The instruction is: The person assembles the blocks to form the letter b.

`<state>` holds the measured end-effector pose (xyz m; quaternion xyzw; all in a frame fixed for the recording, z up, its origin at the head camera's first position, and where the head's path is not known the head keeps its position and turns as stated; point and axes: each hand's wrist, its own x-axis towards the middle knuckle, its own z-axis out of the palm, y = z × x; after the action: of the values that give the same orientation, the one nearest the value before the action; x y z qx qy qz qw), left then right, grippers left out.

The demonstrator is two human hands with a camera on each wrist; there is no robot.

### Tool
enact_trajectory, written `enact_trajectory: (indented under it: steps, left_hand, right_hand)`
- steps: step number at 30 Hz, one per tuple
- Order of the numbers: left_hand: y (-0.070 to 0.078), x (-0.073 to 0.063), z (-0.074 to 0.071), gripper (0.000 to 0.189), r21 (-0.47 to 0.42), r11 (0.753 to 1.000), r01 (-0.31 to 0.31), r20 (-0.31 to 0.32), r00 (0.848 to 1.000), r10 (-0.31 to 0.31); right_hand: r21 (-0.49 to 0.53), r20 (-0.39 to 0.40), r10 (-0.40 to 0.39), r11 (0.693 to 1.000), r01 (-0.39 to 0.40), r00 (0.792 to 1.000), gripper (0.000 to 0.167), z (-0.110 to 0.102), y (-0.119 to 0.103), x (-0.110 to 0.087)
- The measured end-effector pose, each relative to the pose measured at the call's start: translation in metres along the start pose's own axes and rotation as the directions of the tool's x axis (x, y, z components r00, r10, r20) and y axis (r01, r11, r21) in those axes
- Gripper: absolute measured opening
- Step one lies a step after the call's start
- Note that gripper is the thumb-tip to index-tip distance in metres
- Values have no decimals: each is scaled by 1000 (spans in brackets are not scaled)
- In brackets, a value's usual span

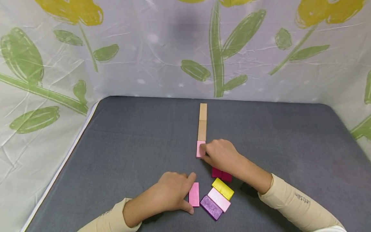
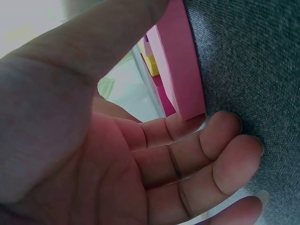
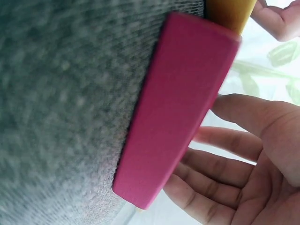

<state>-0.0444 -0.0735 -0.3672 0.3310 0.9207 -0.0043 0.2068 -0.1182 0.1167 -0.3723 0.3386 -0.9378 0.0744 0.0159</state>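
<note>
In the head view, my left hand (image 1: 173,191) holds a pink block (image 1: 195,194) lying on the cloth, thumb at its near end and index finger at its far end. The left wrist view shows this block (image 2: 180,61) between thumb and index finger, the other fingers loosely bent. Farther forward, my right hand (image 1: 221,154) pinches a light pink block (image 1: 200,149) by its right side and near end. That block lines up end to end with two plain wooden blocks (image 1: 202,130). In the right wrist view a magenta block (image 3: 178,108) hides the right fingertips.
Two magenta blocks (image 1: 216,172) lie partly under the right wrist. Nearer are a yellow block (image 1: 223,188), a pale pink block (image 1: 219,199) and a purple block (image 1: 211,207), side by side at a slant. A flowered curtain (image 1: 162,51) stands behind the grey cloth-covered table (image 1: 130,135).
</note>
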Motion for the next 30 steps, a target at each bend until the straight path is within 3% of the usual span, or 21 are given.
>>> enact_trajectory:
  steps: [14,18,22,25,30]
  left_hand:
    - [-3,0,0,68,3,999,-38,-56,998,39]
    - [-5,1,-1,64,11,999,-49,-100,994,50]
    - [-8,2,-2,68,16,999,-34,-162,986,36]
    - [-12,2,-4,73,0,1000,-12,-164,986,12]
    - [-17,0,-5,61,-14,999,-28,-190,981,25]
  right_hand:
    - [10,15,18,1000,-18,1000,14,0,0,0]
    - [48,52,40,998,-42,998,11,-1,1,-4]
    - [72,108,91,992,-99,990,26,-5,5,-13]
    - [86,123,105,990,-116,987,36,-8,9,-23]
    - [159,154,77,982,-102,985,41,-16,14,-41]
